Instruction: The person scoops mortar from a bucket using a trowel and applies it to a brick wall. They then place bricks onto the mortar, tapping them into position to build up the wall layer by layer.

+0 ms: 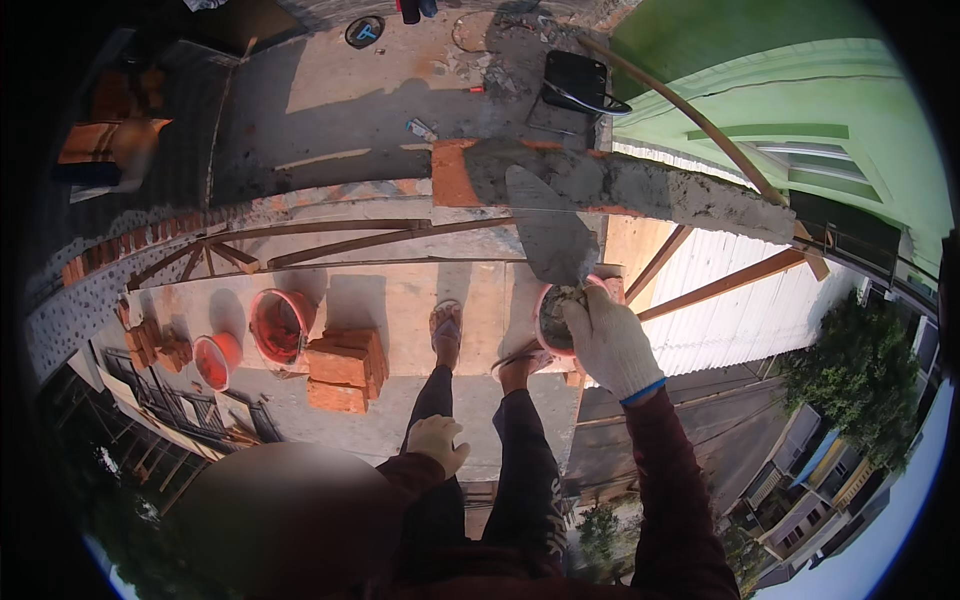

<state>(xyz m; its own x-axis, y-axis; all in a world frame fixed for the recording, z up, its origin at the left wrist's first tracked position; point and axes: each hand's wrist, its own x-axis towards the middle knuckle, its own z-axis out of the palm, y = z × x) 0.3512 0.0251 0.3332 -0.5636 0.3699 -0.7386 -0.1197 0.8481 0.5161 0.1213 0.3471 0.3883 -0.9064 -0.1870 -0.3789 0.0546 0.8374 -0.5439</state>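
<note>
My right hand (pixel 612 345), in a white knitted glove with a blue cuff, is closed around the handle of a trowel, and its fingers hide that handle. The trowel's broad grey blade (pixel 545 225) points away from me, its tip over the near edge of a brick wall (pixel 690 188) spread with grey mortar. Under the hand stands a red bucket (pixel 541 338) with grey mortar inside, partly covered by the glove. My left hand (pixel 438 445), gloved too, hangs by my left leg. Its fingers are loosely apart and nothing shows in them.
Stacked bricks (pixel 345 370) stand left of my feet on the board platform (pixel 410 290). Beyond them are a red bucket (pixel 282 325) and a smaller one (pixel 217 360). Wooden braces (pixel 720 284) run below the wall. A black chair (pixel 575 82) stands past it; a street lies below right.
</note>
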